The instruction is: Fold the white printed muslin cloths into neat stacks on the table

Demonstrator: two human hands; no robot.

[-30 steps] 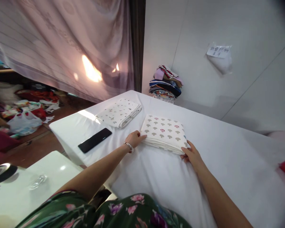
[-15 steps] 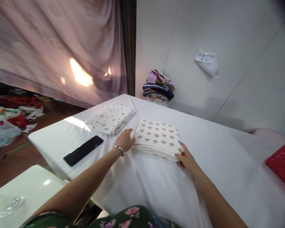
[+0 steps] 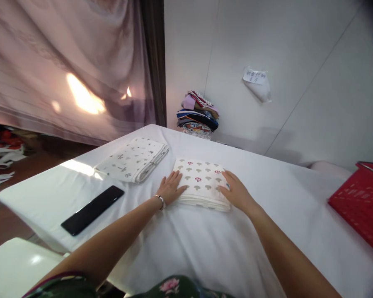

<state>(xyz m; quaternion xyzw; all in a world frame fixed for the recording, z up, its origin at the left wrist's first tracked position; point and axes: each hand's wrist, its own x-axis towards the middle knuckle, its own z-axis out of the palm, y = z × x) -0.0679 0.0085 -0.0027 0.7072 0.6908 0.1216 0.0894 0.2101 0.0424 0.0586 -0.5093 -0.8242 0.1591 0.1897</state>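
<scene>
A folded white cloth with a mushroom print point(image 3: 202, 182) lies on the white-covered table point(image 3: 205, 248). My left hand point(image 3: 170, 188) rests flat on its left edge with fingers stretched out. On the right side of the same cloth my right hand point(image 3: 234, 191) lies flat, fingers spread. Neither hand grips anything. A second folded cloth with a small grey print point(image 3: 133, 159) sits to the left, apart from both hands.
A black phone point(image 3: 92, 209) lies near the table's left edge. A red basket point(image 3: 360, 207) stands at the right. A stack of coloured folded clothes point(image 3: 197, 114) sits by the wall behind the table. A curtain hangs at the left.
Both hands moved from the cloth's near corners up onto its top and now lie flat on it. The camera turned right, bringing the red basket into view.
</scene>
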